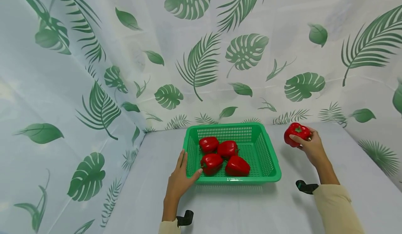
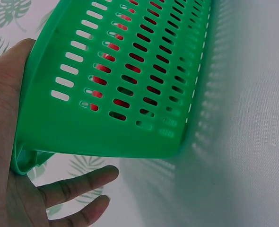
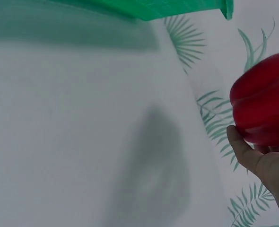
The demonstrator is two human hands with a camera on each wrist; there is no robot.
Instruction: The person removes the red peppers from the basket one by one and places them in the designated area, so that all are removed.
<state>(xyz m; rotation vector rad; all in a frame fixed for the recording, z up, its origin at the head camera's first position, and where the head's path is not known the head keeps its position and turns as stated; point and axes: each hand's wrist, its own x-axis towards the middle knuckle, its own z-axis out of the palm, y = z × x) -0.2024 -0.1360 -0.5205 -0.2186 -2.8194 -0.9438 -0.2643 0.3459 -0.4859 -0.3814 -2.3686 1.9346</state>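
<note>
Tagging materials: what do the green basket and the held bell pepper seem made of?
Green basket: likely molded plastic, semi-gloss; evenly slotted walls and rim highlights suggest it. Red bell pepper, in the right hand: smooth, glossy skin with bright highlights; real vegetable or plastic imitation, the look leaves open.

White sheet [image 1: 213, 66], green leaf print, behind and beside pale tabletop [image 1: 232, 209].

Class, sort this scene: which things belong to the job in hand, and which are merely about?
Part of the job:
rectangular green perforated plastic basket, the left grip at its corner
four glossy red bell peppers inside it
one more red bell pepper, in the right grip

Merely about:
white sheet printed with green leaves
pale, flat table
small black wrist-worn devices
</note>
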